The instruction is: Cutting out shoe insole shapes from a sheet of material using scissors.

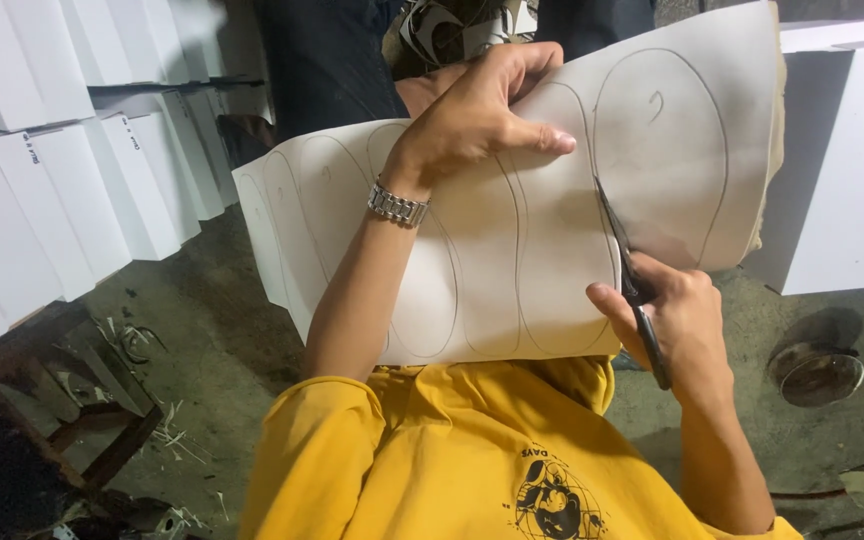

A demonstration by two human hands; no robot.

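Yellow shirt [432, 450] fills the bottom of my view, closest to the lens. Above it, both hands are working a sheet.

Right hand [677, 325]: fingers closed through the handles of dark scissors [624, 262], blades slightly apart and biting into the white sheet [512, 270] along a pencilled line. Tip points up and away from me.

Left hand [477, 110]: clamped on the sheet's far edge, thumb flat on the near face, fingers curled over the top and behind. Metal wristwatch [398, 205] on that wrist.

Sheet is held up in the air over the lap, tilted toward the camera, between the two hands. Long rounded outlines [657, 150], sole-like, are drawn side by side across it. The right edge shows some thickness, so my read is foam or soft board rather than paper. It bows a little where unsupported: light, semi-flexible, will flop if held from one corner only. Best hold is as now, pinching the top edge close to the cut line so the material stays taut at the blades. Surface looks matte, not slippery. It should tear or crease if bent hard.

Outward: stacks of white boxes [62, 170] on the left, another white box [842, 170] on the right. Wooden stool [62, 400] bottom left with white offcuts [167, 435] around it on the concrete floor [222, 340]. Round metal lid-like object [817, 372] on the floor right. Someone's dark trouser legs [327, 60] at top.
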